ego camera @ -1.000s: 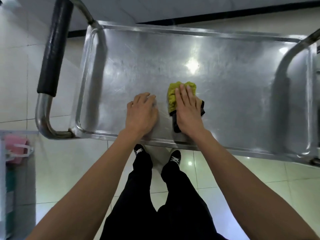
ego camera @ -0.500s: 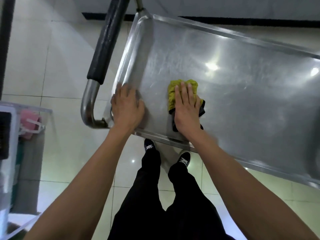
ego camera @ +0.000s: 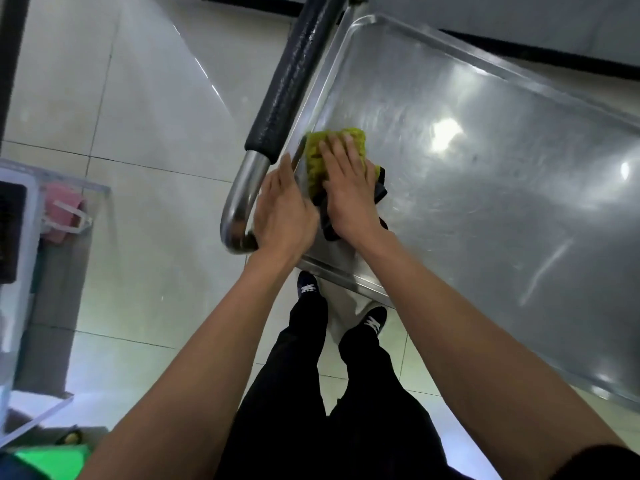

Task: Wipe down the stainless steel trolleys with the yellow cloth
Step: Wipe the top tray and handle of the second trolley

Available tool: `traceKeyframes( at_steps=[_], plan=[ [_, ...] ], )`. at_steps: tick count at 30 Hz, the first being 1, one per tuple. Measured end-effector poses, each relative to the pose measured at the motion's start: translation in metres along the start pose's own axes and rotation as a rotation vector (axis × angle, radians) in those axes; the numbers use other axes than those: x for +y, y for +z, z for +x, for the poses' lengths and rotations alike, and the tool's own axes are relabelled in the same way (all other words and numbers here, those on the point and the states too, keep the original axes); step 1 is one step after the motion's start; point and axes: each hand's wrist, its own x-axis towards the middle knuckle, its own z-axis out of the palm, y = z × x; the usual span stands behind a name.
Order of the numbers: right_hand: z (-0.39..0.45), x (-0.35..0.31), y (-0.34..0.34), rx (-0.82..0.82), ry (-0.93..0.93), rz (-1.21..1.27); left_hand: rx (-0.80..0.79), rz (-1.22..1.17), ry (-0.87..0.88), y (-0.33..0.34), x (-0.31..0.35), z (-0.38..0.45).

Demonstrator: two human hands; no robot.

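Cloth: the yellow textured cloth [ego camera: 320, 155], with a dark layer under it, lay on the near left corner of the stainless steel trolley's top tray [ego camera: 485, 188], touching its left rim.
Right hand: my right hand [ego camera: 346, 188] lay flat on the cloth, fingers straight and together, pressing it down; no grip closed round it.
Left hand: my left hand [ego camera: 282, 209] rested at the tray's near left corner, fingers extended, just beside the right hand.
Handle: the black foam-sleeved steel handle [ego camera: 287, 81] ran along the left side.
Floor: pale glossy tiles [ego camera: 145, 133].
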Motion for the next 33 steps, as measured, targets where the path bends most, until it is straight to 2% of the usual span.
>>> traceKeyframes(
  at_steps=[5,10,14,19,23,33],
  plan=[
    [0.019,-0.010,0.004,-0.023,-0.140,0.028,-0.058,-0.106,-0.059,-0.007,-0.002,0.005],
    [-0.002,0.005,-0.002,-0.014,-0.209,0.061,-0.060,-0.079,0.005,-0.007,-0.005,0.000],
    [-0.040,0.025,-0.006,0.005,-0.141,0.074,-0.043,-0.030,0.075,-0.001,-0.003,-0.013],
    [-0.103,0.072,-0.021,0.074,-0.020,0.076,-0.097,0.292,0.273,0.026,0.017,-0.045],
    [-0.154,0.111,-0.036,0.097,0.071,0.048,-0.165,0.326,0.381,0.057,0.048,-0.078],
    [-0.243,0.188,-0.061,0.158,0.261,0.024,-0.260,0.372,0.484,0.098,0.104,-0.143]
  ],
)
